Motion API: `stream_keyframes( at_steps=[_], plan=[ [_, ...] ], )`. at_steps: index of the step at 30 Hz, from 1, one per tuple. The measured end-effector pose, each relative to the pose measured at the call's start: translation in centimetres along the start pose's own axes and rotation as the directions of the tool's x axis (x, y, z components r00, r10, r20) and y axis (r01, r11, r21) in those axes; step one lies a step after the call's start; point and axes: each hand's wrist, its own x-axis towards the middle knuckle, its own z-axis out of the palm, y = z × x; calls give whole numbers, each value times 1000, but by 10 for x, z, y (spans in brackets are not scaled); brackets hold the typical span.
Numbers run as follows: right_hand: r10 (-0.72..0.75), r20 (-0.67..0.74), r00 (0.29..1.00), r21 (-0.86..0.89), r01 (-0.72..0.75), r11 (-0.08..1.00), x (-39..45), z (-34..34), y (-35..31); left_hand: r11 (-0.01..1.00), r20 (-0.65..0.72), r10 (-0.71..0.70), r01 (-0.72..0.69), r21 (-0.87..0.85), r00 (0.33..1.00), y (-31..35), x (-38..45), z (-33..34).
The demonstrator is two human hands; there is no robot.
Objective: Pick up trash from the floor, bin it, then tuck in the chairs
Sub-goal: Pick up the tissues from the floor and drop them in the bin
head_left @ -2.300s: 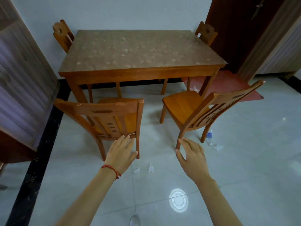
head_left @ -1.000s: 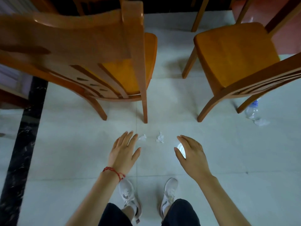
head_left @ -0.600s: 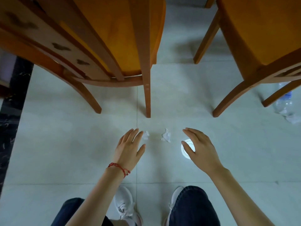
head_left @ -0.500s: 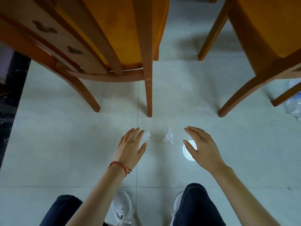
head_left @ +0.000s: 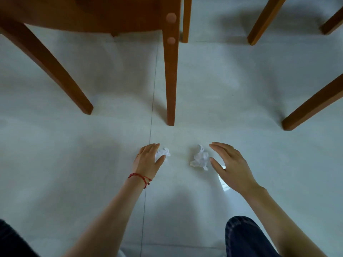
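- Dim, cool light w/ blue-grey cast on the tiled floor (head_left: 259, 89).
- Bright glare spot (head_left: 223, 179) on the tile, partly hidden under my right hand (head_left: 232, 167); looks like an overhead lamp's reflection.
- Soft, blurry shadows behind the chair legs (head_left: 170, 80) & below my arms.
- Wide-angle warp: legs splay outward near edges.
- Centre fairly sharp; the corners go dark & soft.

Both forearms are bare, with no sleeves showing. A thin red cord bracelet (head_left: 140, 177) with small beads circles the wrist just behind the left hand (head_left: 147, 160). The right hand (head_left: 230, 165) wears nothing. Dark blue jeans (head_left: 245, 236) with visible seam stitching cover the knees.
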Motion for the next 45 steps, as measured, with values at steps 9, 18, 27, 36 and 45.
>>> stream_keyframes(
  at_steps=[9,18,27,36,45],
  plan=[
    [65,45,997,68,-68,995,-12,35,12,990,-13,-40,38,-135,999,-18,15,43],
    [145,50,988,92,-149,985,-20,46,15,972,-136,-99,66,-227,986,-13,33,52],
    [179,25,983,251,-180,951,-9,55,17,504,24,-504,317,-803,864,-11,15,61],
    [138,63,988,105,-144,984,10,97,19,282,92,-533,278,-918,841,-4,1,68],
    [147,13,989,100,-148,984,11,113,20,322,69,-522,271,-907,850,-12,0,70]
  ],
)
